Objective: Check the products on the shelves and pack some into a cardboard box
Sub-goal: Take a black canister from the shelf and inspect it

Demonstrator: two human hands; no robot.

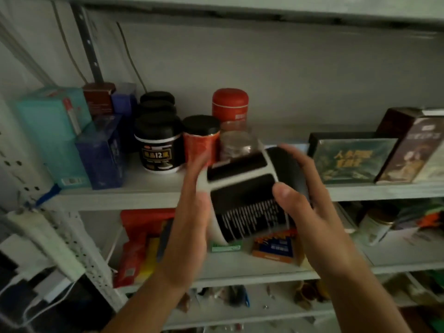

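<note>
So the person's got a black-lidded jar (247,195) in a 2-handed grip, tipped on its side out in front of the shelf (144,195). The right hand (312,203) wraps round the lid end with its thumb down on the label. The left hand (192,212) lies flat against the base end, fingers pretty straight, though it's blurry. Looks like the checking step, since the label's turned up as if being read. Just behind the grip sit 3 matching black jars (157,143) and an orange jar (200,140). No cardboard box in view, so the next move is probably either setting it back behind the grip or carrying it off to find the box.
</note>
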